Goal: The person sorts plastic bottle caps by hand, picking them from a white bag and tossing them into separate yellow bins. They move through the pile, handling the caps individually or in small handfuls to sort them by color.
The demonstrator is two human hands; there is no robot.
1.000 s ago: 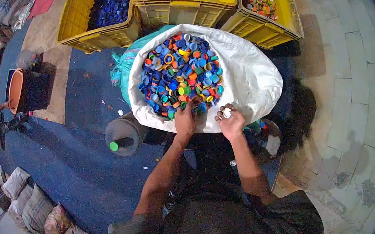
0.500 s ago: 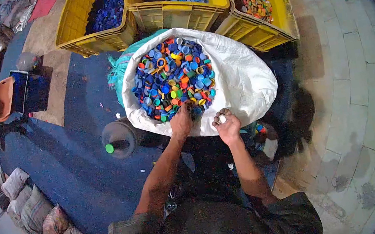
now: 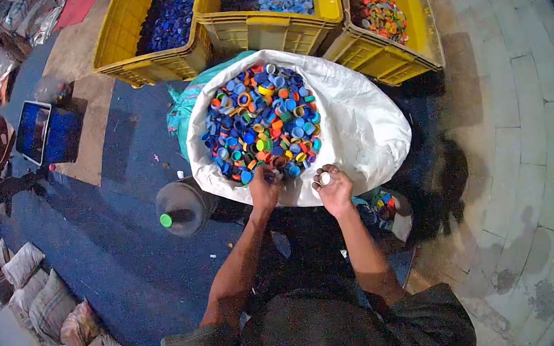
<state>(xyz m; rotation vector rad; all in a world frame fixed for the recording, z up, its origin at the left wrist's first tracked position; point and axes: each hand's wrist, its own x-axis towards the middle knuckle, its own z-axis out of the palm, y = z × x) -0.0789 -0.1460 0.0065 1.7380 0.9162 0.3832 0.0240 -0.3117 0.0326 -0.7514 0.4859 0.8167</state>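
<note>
Right hand: the right hand (image 3: pixel 334 186) rests on the near lip of the sack, fingers curled in loosely, pinching a white cap (image 3: pixel 325 178) at the fingertips.
Left hand: the left hand (image 3: pixel 266 187) lies just beside the right one, a little further forward, with its fingers bent down onto the near edge of the bottle caps. Whether it has one pinched cannot be told.
Bottle caps: the mixed heap of bottle caps (image 3: pixel 262 124) starts at the left fingertips and stretches straight away from both hands. The heap is longer front to back than side to side.
Nearer hand: the left hand touches the heap, while the right hand stays just short of it, off its right corner.
Sack: a white sack (image 3: pixel 362 125) is rolled open around the heap, and its bare cloth spreads widest to the right of the hands.
To the sides: a dark jug (image 3: pixel 182 204) lies left of the left hand on the blue floor mat (image 3: pixel 127 265). A small tub of caps (image 3: pixel 384 202) sits just right of the right hand.
Beyond the sack: three yellow crates stand in a row. The dark blue crate (image 3: pixel 132 52) is far left, the light blue crate (image 3: pixel 271 29) is straight ahead and the orange-mix crate (image 3: pixel 392 58) is far right.
</note>
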